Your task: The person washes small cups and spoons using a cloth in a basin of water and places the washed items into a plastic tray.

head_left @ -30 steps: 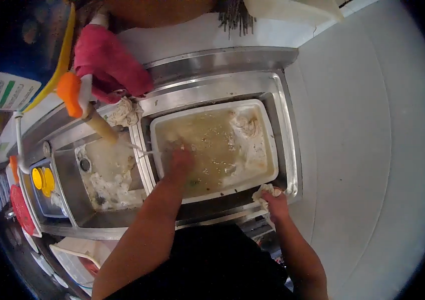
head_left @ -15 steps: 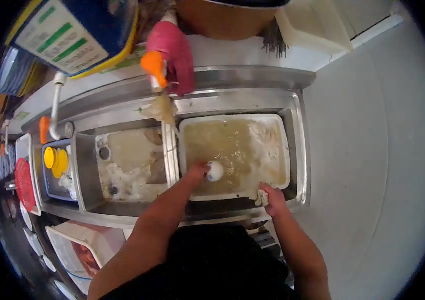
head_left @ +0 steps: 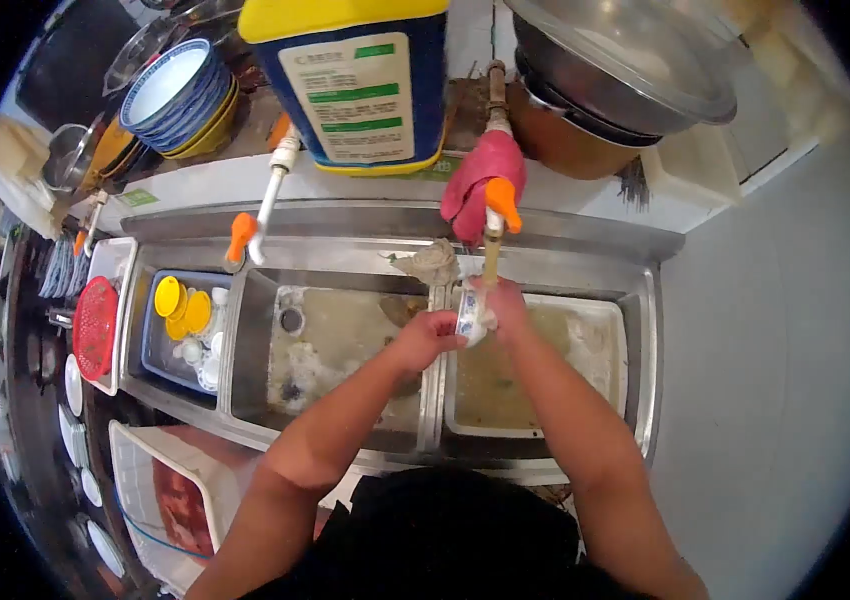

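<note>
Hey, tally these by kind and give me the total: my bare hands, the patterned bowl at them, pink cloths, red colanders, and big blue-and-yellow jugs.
Hands: 2 (left hand, right hand)
Patterned bowl: 1
Pink cloth: 1
Red colander: 1
Blue-and-yellow jug: 1
Total: 6

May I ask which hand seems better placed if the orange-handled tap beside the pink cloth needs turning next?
Probably the right hand: it is nearer the orange tap handle, close below the spout. The left hand is farther off, holding the bowl.
</note>
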Action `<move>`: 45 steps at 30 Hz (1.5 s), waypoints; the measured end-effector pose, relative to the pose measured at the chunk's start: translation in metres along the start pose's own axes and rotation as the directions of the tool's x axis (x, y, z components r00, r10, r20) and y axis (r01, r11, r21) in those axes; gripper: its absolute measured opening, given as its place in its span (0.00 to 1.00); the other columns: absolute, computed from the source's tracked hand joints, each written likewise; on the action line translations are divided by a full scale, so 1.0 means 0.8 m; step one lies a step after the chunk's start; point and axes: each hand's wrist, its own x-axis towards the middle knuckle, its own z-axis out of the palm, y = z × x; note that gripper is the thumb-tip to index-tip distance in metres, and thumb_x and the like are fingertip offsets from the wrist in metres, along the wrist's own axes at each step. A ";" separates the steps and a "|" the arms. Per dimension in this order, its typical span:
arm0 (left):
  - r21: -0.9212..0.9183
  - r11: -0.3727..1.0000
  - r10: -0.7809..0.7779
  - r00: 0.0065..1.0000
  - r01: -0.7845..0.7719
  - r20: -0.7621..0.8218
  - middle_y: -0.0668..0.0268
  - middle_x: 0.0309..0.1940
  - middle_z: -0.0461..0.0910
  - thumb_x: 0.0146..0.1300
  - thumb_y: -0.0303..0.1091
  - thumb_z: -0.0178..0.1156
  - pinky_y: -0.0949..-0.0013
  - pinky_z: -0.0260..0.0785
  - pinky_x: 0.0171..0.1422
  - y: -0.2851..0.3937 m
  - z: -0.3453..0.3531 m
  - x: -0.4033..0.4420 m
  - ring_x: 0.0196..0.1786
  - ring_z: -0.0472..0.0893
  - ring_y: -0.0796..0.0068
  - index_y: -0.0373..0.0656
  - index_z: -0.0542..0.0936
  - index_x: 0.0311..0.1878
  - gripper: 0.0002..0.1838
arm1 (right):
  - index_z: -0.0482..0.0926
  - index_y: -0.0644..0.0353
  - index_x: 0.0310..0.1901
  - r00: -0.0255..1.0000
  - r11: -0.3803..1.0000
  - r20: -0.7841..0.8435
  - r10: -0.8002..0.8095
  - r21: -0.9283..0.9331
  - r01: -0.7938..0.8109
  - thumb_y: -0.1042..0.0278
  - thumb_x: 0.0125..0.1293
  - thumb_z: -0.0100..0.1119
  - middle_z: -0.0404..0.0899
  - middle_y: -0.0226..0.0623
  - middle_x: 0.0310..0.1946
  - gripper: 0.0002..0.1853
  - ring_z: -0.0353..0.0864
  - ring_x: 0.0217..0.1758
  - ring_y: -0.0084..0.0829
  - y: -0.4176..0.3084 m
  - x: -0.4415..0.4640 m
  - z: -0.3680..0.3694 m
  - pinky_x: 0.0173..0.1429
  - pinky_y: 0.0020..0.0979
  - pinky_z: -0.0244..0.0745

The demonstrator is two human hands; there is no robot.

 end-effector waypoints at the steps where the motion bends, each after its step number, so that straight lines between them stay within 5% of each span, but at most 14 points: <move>1: 0.012 1.000 0.026 0.999 -0.025 -0.042 0.72 0.39 0.80 0.59 0.22 0.57 0.71 0.68 0.53 0.010 -0.001 -0.009 0.43 0.76 0.80 0.40 0.79 0.45 0.11 | 0.78 0.59 0.36 0.997 0.996 -0.025 -0.078 -0.041 0.077 0.66 0.56 0.59 0.78 0.39 0.32 0.08 0.78 0.36 0.46 0.002 -0.005 0.011 0.44 0.39 0.75; 3: -0.283 0.955 0.052 0.990 -0.087 -0.128 0.69 0.43 0.79 0.60 0.23 0.56 0.67 0.70 0.55 -0.005 -0.004 0.005 0.46 0.77 0.76 0.38 0.76 0.47 0.11 | 0.77 0.60 0.36 0.845 0.757 -0.031 -0.535 -0.462 0.462 0.67 0.57 0.59 0.77 0.40 0.30 0.08 0.78 0.33 0.45 0.020 -0.022 0.045 0.42 0.38 0.75; 5: -0.606 0.793 -0.004 0.995 -0.055 -0.095 0.66 0.46 0.78 0.62 0.25 0.55 0.65 0.70 0.57 -0.050 -0.020 0.030 0.48 0.77 0.74 0.37 0.75 0.50 0.12 | 0.79 0.61 0.37 0.208 -0.083 0.349 -0.914 -0.661 0.746 0.61 0.59 0.58 0.79 0.43 0.27 0.11 0.79 0.29 0.45 0.020 -0.034 0.066 0.37 0.36 0.75; 10: -0.927 0.368 -0.089 0.989 -0.074 -0.114 0.60 0.54 0.75 0.68 0.33 0.47 0.62 0.67 0.62 -0.042 0.000 0.037 0.55 0.75 0.66 0.38 0.70 0.57 0.17 | 0.80 0.59 0.36 0.820 0.795 -0.293 -0.492 -0.536 0.285 0.61 0.61 0.58 0.81 0.38 0.37 0.11 0.81 0.36 0.36 -0.005 -0.035 0.028 0.43 0.35 0.75; 12: -0.913 0.407 -0.080 0.996 0.002 -0.034 0.57 0.56 0.74 0.68 0.43 0.49 0.56 0.63 0.66 -0.037 -0.007 0.044 0.58 0.74 0.61 0.36 0.69 0.57 0.22 | 0.79 0.63 0.41 0.976 0.976 -0.217 0.018 0.218 0.030 0.56 0.61 0.58 0.81 0.36 0.38 0.16 0.81 0.37 0.30 0.002 -0.022 0.002 0.41 0.34 0.75; 20: -0.576 0.795 -0.265 0.963 0.188 -0.052 0.62 0.44 0.79 0.63 0.52 0.53 0.41 0.69 0.49 -0.033 -0.004 0.075 0.47 0.78 0.65 0.47 0.76 0.49 0.20 | 0.76 0.63 0.48 0.951 0.769 -0.097 -0.294 -0.614 0.175 0.57 0.60 0.59 0.81 0.39 0.38 0.20 0.82 0.40 0.36 0.035 -0.044 0.003 0.45 0.37 0.77; 23: -0.612 0.733 -0.250 0.954 0.298 0.166 0.63 0.39 0.80 0.60 0.46 0.57 0.57 0.73 0.46 0.003 -0.028 0.075 0.40 0.80 0.66 0.45 0.77 0.45 0.16 | 0.76 0.60 0.48 0.475 -0.048 0.576 -0.665 -0.668 0.743 0.65 0.57 0.62 0.79 0.47 0.41 0.17 0.78 0.45 0.50 0.045 -0.067 0.007 0.49 0.41 0.73; 26: -0.662 0.691 -0.211 0.957 0.291 0.201 0.62 0.38 0.79 0.59 0.40 0.57 0.63 0.73 0.48 0.006 -0.012 0.071 0.41 0.80 0.67 0.40 0.76 0.47 0.16 | 0.76 0.58 0.48 0.848 0.238 0.327 -0.418 -0.861 0.449 0.69 0.57 0.62 0.77 0.50 0.47 0.16 0.77 0.48 0.50 0.007 -0.092 0.018 0.50 0.42 0.73; 28: -0.493 0.857 -0.054 0.924 -0.151 -0.377 0.60 0.40 0.79 0.61 0.40 0.54 0.60 0.73 0.51 0.022 0.033 0.060 0.43 0.80 0.64 0.38 0.75 0.49 0.18 | 0.76 0.57 0.47 0.888 0.567 0.132 -0.441 -0.726 0.390 0.69 0.55 0.61 0.76 0.51 0.47 0.17 0.76 0.48 0.49 0.011 -0.091 0.026 0.50 0.42 0.72; 31: -0.542 0.804 -0.266 0.963 0.244 0.040 0.62 0.40 0.78 0.59 0.36 0.54 0.62 0.71 0.50 0.020 -0.014 0.066 0.42 0.78 0.66 0.40 0.72 0.54 0.20 | 0.76 0.59 0.46 0.379 -0.253 0.712 -0.591 -0.610 0.751 0.74 0.54 0.58 0.78 0.50 0.41 0.16 0.77 0.45 0.49 0.027 -0.100 -0.007 0.49 0.41 0.72; 35: -0.565 0.804 -0.256 0.966 0.185 -0.048 0.62 0.42 0.78 0.57 0.35 0.53 0.62 0.71 0.52 0.006 0.026 0.064 0.44 0.78 0.66 0.41 0.72 0.55 0.21 | 0.76 0.57 0.47 0.889 0.460 0.220 -0.401 -0.791 0.403 0.76 0.55 0.53 0.77 0.45 0.46 0.16 0.75 0.50 0.48 0.009 -0.112 0.017 0.59 0.42 0.69; 39: -0.510 0.829 -0.271 0.962 0.228 -0.010 0.61 0.42 0.78 0.56 0.35 0.53 0.62 0.71 0.52 0.032 0.002 0.059 0.45 0.79 0.65 0.41 0.74 0.51 0.19 | 0.75 0.58 0.47 0.417 -0.256 0.700 -0.580 -0.643 0.722 0.75 0.54 0.54 0.77 0.46 0.46 0.16 0.75 0.50 0.48 0.036 -0.097 -0.021 0.53 0.42 0.70; 42: -0.636 0.681 -0.297 0.931 0.362 0.212 0.62 0.41 0.78 0.55 0.35 0.55 0.62 0.71 0.52 0.018 0.015 0.063 0.43 0.78 0.64 0.41 0.74 0.51 0.19 | 0.74 0.58 0.50 0.808 0.305 0.311 -0.500 -0.810 0.500 0.75 0.53 0.54 0.76 0.45 0.47 0.19 0.74 0.52 0.47 0.037 -0.095 -0.004 0.55 0.41 0.70; 45: -0.584 0.797 -0.204 0.979 0.157 -0.016 0.60 0.44 0.79 0.54 0.36 0.57 0.60 0.71 0.53 0.004 0.007 0.076 0.46 0.79 0.63 0.42 0.74 0.50 0.19 | 0.73 0.59 0.51 0.672 0.155 0.408 -0.618 -0.775 0.613 0.76 0.55 0.53 0.78 0.47 0.44 0.19 0.76 0.50 0.48 0.049 -0.096 -0.011 0.54 0.40 0.70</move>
